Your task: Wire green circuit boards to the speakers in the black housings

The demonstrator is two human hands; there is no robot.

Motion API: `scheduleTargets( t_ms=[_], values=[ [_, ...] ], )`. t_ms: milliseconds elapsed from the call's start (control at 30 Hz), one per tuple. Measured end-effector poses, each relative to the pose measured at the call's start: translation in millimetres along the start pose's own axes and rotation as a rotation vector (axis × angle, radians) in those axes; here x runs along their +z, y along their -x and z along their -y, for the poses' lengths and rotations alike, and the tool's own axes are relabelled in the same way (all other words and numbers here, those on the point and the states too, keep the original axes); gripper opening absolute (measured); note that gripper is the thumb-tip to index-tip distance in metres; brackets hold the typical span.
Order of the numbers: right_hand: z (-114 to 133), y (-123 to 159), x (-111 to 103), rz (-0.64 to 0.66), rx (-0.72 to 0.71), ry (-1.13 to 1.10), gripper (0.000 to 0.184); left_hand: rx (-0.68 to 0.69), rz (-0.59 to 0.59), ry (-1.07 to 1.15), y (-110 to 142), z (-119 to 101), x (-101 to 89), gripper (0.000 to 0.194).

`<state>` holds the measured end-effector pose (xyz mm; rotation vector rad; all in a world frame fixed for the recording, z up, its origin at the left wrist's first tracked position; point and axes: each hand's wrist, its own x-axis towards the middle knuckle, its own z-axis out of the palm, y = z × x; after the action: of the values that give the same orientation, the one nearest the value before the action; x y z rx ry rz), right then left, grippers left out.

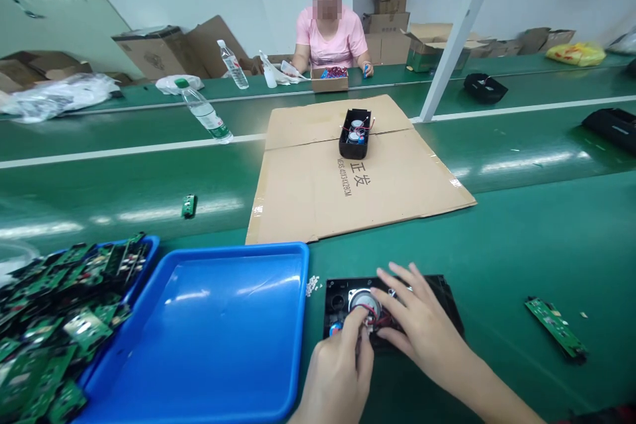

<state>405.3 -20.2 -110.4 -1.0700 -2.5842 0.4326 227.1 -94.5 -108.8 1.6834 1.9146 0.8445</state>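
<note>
A black speaker housing (444,298) lies on the green bench in front of me, its inside facing up. In it are a round silver speaker (358,298), red and black wires (381,319) and a small blue part (335,329). My left hand (340,371) pinches the wires beside the speaker with thumb and forefinger; the exact spot of the pinch is partly hidden. Over the housing's right half spreads my right hand (422,321), fingers apart, fingertips near or touching the wires and parts.
Left of the housing is a blue tray (233,338), beside a heap of green circuit boards (59,324). One board (556,328) lies at right. Beyond, a cardboard sheet (303,179) bears another black housing (355,136). A person (330,40) sits opposite. A white post (457,40) rises nearby.
</note>
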Motion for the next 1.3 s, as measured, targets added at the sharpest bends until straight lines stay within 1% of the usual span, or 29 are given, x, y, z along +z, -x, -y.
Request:
scheduleTargets(
  t_ms=[33,67,100,133,167,200,267,333,400,433,500,533,567,600,633,667,733,767,800,833,867,933,1000,1100,1200,1300],
  values=[
    [-4,0,-7,0.085,0.038,0.038,0.069,-0.013,0.022,-0.032,-3,1,-2.6,0.028],
    [-6,-1,-13,0.191,0.085,0.056,0.091,-0.054,0.059,-0.035,-5,2,-4.8,0.027],
    [-8,-3,-20,0.311,0.137,0.058,0.108,-0.115,0.104,-0.014,-9,4,-6.7,0.025],
    [-8,-5,-26,0.416,0.183,0.056,0.117,-0.184,0.148,0.029,-12,5,-8.3,0.023],
    [-7,-7,-30,0.488,0.217,0.057,0.120,-0.255,0.192,0.093,-15,5,-10.0,0.022],
    [-5,-8,-33,0.525,0.239,0.062,0.118,-0.318,0.230,0.164,-18,4,-12.3,0.022],
    [-1,-7,-33,0.518,0.265,0.054,0.109,-0.375,0.304,0.275,-23,-1,-19.6,0.026],
    [-6,3,-30,0.458,0.295,0.027,0.102,-0.347,0.397,0.340,-28,-10,-31.0,0.034],
    [-23,21,-28,0.352,0.342,0.035,0.100,-0.265,0.459,0.364,-40,-17,-43.8,0.040],
    [-38,32,-29,0.267,0.368,0.065,0.100,-0.219,0.474,0.358,-50,-19,-49.2,0.041],
    [-77,55,-37,0.036,0.442,0.186,0.099,-0.130,0.430,0.273,-81,-13,-55.9,0.041],
    [-100,66,-44,-0.092,0.495,0.267,0.093,-0.089,0.377,0.198,-103,-6,-56.8,0.040],
    [-124,77,-54,-0.181,0.552,0.340,0.084,-0.067,0.300,0.133,-129,3,-56.1,0.038],
    [-149,87,-64,-0.251,0.629,0.403,0.075,-0.070,0.256,0.103,-157,13,-54.2,0.037],
    [-175,97,-75,-0.294,0.725,0.444,0.068,-0.080,0.216,0.080,-187,23,-51.3,0.038],
    [-200,108,-85,-0.309,0.822,0.460,0.065,-0.085,0.181,0.058,-217,32,-48.1,0.042],
    [-250,129,-101,-0.358,0.985,0.449,0.069,-0.085,0.131,0.029,-273,46,-41.2,0.052],
    [-274,140,-105,-0.360,1.031,0.415,0.074,-0.070,0.109,0.013,-298,50,-37.9,0.054],
    [-296,151,-106,-0.387,1.105,0.396,0.081,-0.044,0.089,-0.005,-320,52,-34.5,0.055],
    [-315,162,-106,-0.411,1.144,0.379,0.086,-0.022,0.073,-0.028,-339,53,-31.1,0.056],
    [-331,173,-103,-0.425,1.145,0.363,0.090,-0.003,0.056,-0.049,-355,53,-27.5,0.056],
    [-353,191,-94,-0.456,1.178,0.321,0.096,0.023,0.037,-0.086,-381,52,-20.2,0.055],
    [-362,203,-86,-0.490,1.205,0.293,0.095,0.051,0.027,-0.109,-401,51,-13.7,0.050],
    [-358,207,-80,-0.532,1.219,0.292,0.087,0.098,0.016,-0.130,-423,50,-6.6,0.043],
    [-342,200,-79,-0.557,1.197,0.331,0.086,0.097,0.008,-0.160,-433,44,0.7,0.034],
    [-317,190,-73,-0.594,1.135,0.371,0.085,0.050,-0.015,-0.194,-430,32,11.4,0.018]
  ],
)
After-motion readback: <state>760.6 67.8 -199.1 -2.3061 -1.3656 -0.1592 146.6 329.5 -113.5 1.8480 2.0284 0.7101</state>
